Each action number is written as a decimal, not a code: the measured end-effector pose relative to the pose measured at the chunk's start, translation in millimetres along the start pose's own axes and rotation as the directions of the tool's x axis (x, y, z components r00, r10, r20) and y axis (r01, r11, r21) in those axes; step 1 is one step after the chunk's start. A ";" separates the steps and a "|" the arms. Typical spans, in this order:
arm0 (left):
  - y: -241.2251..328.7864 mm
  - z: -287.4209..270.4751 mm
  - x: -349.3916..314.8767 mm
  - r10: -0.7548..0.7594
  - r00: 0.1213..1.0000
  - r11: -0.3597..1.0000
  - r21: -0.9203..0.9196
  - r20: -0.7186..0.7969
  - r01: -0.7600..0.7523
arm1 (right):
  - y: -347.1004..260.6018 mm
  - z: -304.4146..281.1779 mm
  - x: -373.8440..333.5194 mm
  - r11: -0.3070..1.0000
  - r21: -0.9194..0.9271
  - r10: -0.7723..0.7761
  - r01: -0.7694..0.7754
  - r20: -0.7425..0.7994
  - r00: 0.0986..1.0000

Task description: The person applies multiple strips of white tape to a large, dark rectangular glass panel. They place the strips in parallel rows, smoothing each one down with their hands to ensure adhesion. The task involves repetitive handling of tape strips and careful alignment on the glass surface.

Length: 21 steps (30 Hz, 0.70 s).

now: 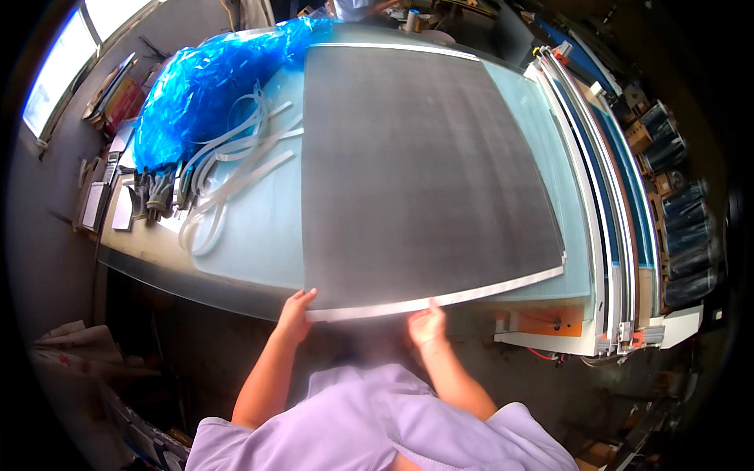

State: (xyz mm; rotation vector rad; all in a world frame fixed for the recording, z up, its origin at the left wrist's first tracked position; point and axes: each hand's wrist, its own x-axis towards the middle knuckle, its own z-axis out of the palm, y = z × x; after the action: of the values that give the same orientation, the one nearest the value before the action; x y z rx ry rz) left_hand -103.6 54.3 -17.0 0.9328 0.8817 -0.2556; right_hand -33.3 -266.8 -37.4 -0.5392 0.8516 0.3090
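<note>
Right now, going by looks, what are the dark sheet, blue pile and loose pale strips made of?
Dark sheet: possibly mesh or coated fabric; matte, mostly even grey, though no weave can be made out.
Blue pile: likely thin plastic film, glossy; crumpled, with bright highlights.
Loose pale strips: probably flexible plastic, smooth; they bend into loose loops.

A single fisheye view from the person's head looks down and forward over a table [255,259], with a dark sheet [408,165] near the middle. The person's shirt [369,416] is close at the bottom; the view reaches past the table's far edge, straight lines bending toward a black rim.
</note>
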 end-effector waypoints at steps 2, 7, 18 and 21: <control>-5.3 -1.4 4.7 -0.019 1.000 1.000 -0.020 -0.009 0.018 | -54.1 -12.2 18.0 0.974 0.098 -0.205 0.203 0.013 0.979; -4.6 18.2 -2.4 0.034 0.999 0.999 0.033 -0.032 -0.033 | -172.8 -38.9 67.1 0.947 0.080 -0.307 0.311 -0.057 0.950; 27.4 -15.8 3.0 0.212 0.964 0.919 0.368 -0.159 -0.142 | -110.4 -82.8 49.8 0.934 -0.034 -0.354 0.355 -0.210 0.911; 49.5 -47.9 4.7 0.221 0.968 0.881 0.451 -0.116 -0.147 | -70.0 -79.5 3.6 0.970 0.000 -0.232 0.242 -0.275 0.933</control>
State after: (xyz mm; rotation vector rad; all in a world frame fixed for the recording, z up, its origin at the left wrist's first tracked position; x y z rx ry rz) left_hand -99.9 122.2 -5.0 1.4710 0.8953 -0.2186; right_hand -48.4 -369.3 -60.2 -0.6557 1.0455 -0.0035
